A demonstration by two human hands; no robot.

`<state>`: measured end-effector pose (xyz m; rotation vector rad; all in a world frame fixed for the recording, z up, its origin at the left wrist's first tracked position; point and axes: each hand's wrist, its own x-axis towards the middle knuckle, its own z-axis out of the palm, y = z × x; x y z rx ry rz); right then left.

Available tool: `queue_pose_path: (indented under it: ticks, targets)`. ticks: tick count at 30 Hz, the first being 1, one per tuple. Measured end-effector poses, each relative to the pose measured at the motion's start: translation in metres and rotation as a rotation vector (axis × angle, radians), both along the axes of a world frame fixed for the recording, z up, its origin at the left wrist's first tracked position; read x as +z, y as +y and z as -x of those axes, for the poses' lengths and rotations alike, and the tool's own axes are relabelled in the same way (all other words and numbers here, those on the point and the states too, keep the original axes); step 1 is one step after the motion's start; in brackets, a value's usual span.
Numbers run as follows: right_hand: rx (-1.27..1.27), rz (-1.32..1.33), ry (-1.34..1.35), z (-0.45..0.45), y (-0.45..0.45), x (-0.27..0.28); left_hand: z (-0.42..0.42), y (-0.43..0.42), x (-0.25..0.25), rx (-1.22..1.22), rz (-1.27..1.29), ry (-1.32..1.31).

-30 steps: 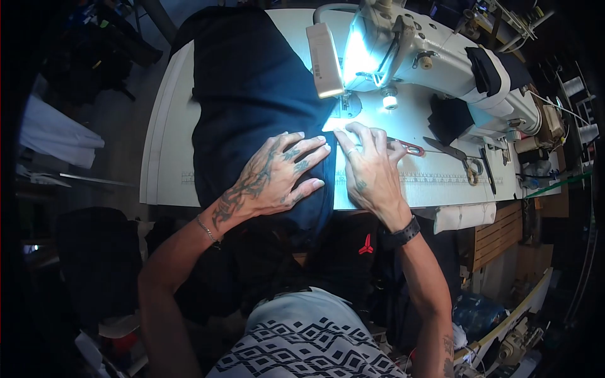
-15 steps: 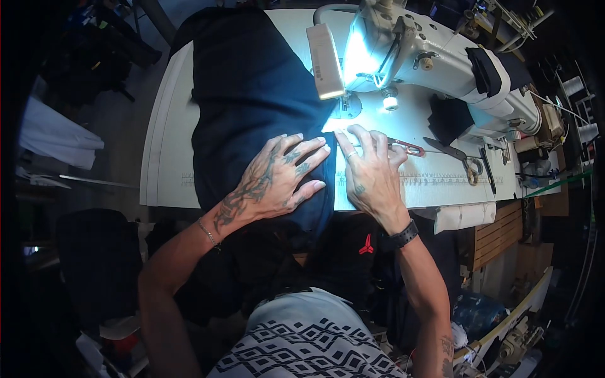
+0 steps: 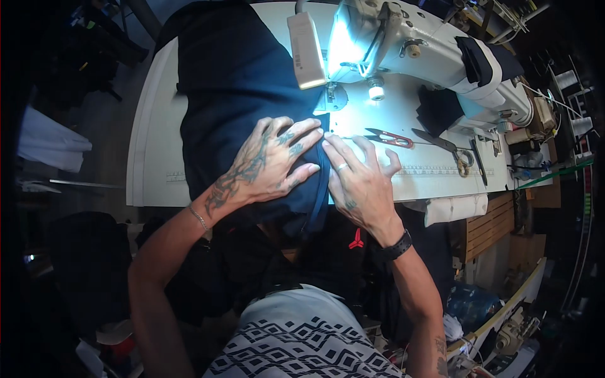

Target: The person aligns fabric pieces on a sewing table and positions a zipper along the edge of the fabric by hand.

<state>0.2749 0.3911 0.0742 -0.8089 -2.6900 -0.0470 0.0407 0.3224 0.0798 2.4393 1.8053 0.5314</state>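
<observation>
Dark navy cloth [image 3: 233, 82] lies over the left half of the sewing table and hangs past its front edge. My left hand [image 3: 271, 157] rests palm down on it, fingers stretched toward the cloth's right edge. At that edge, just in front of the needle area, my right hand [image 3: 362, 173] touches the fabric with extended fingertips, its thumb side hidden partly beneath. A lit sewing machine [image 3: 403, 44] stands beyond both hands, its needle plate [image 3: 334, 99] past the cloth's edge. Red-handled thread snips [image 3: 394, 139] lie right of my right hand.
Larger scissors [image 3: 444, 143] and a dark pen-like tool [image 3: 479, 162] lie further right. A ruler strip [image 3: 428, 170] runs along the table's front. Dark cloth scraps [image 3: 439, 110] sit by the machine, and a white padded roll [image 3: 457, 208] is at the front edge.
My right hand has moved left onto the cloth's edge, uncovering the thread snips. My left hand stays flat on the cloth. The whole view has shifted slightly.
</observation>
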Motion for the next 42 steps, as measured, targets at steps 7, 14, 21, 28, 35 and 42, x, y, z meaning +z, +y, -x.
queue_pose_path:
  ticks: [7,14,21,28,35,42]
  targets:
    - [-0.008,0.008,-0.008,0.004,0.017,-0.001,0.005,0.022,-0.007,0.0,-0.012,0.018]
    - [-0.022,0.058,-0.003,0.011,0.025,0.0,0.013,0.036,-0.01,0.0,-0.002,0.04]
    - [-0.03,0.033,-0.004,0.015,0.033,-0.002,0.017,0.045,-0.013,0.004,-0.056,0.045]
    - [-0.038,0.051,-0.016,0.017,0.036,0.0,0.02,0.049,-0.013,0.018,0.014,0.054]
    - [-0.033,0.031,-0.028,0.018,0.037,0.0,0.02,0.049,-0.014,0.032,0.021,0.07]
    - [-0.044,0.03,-0.025,0.019,0.036,0.001,0.018,0.05,-0.011,0.022,0.012,0.078]
